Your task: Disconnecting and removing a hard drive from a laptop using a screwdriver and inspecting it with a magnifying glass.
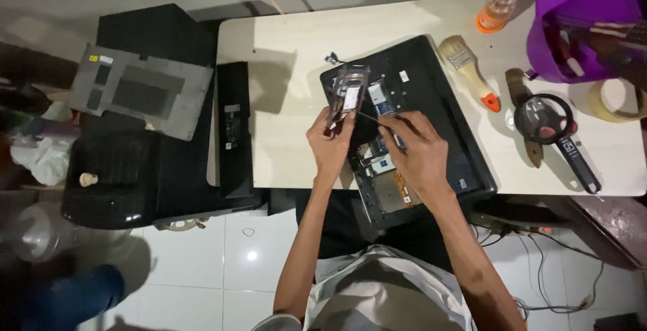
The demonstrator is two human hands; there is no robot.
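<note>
A small flat drive in a metal bracket (349, 92) is lifted above the opened laptop (431, 112) on the pale table (283, 102). The left hand (330, 144) pinches its lower edge, fingers closed on it. The right hand (419, 152) grips a thin screwdriver (377, 119) whose tip reaches toward the drive. To the right lie a paintbrush (470, 72), a magnifying glass (552, 129) and a purple basket (579, 24). On the left a grey cover panel (138, 92) rests on a black case.

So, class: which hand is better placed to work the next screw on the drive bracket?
Probably the right hand: it holds the thin screwdriver, tip toward the drive bracket. The left hand is busy gripping that bracket above the open laptop.
</note>
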